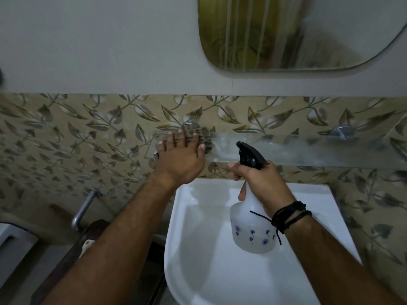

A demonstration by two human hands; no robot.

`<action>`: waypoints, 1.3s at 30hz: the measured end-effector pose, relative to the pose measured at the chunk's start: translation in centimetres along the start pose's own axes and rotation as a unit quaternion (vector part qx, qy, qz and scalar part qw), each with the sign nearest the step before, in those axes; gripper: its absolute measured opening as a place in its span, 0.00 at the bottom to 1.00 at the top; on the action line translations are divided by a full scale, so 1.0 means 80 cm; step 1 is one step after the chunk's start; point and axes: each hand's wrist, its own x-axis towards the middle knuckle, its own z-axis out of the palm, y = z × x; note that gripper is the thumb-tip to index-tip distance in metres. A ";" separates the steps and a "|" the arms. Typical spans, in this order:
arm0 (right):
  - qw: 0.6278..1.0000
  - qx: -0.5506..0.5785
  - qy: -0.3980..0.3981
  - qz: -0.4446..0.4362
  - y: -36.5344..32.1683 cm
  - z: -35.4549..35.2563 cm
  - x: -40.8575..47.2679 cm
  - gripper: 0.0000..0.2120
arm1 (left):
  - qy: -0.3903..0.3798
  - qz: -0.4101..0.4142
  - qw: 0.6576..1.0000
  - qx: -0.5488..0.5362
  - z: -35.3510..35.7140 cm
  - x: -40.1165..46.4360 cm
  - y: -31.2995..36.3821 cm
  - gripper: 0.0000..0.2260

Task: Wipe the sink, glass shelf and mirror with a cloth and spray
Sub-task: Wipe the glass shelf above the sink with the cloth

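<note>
fingers spread, our left hand [180,155] is pressing flat on the glass shelf [308,150] while our right hand [262,183] is clamping the spray bottle [253,230], aiming to mist it.

The glass shelf [308,150] runs across the wall just above the back rim of the sink [198,249]. Its left end is covered by the left hand [179,155], spread flat on a cloth. The right hand [262,183] holds the spray bottle [253,227] over the basin, just in front of the shelf edge. The shelf is bare to the right, up to a metal bracket [342,132]. The mirror [297,31] hangs well above, with plain wall between.
</note>
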 end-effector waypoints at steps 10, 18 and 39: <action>0.999 0.045 0.028 -0.006 0.012 -0.035 0.008 0.08 | 0.053 0.113 0.992 -0.021 0.032 -0.019 0.070 0.25; 0.998 0.052 0.031 0.003 0.021 -0.079 -0.001 0.06 | 0.035 -0.011 0.999 -0.019 0.022 0.004 0.049 0.26; 0.998 0.030 0.062 -0.009 0.041 -0.171 -0.003 0.10 | 0.061 -0.038 0.997 -0.032 0.039 -0.015 0.098 0.26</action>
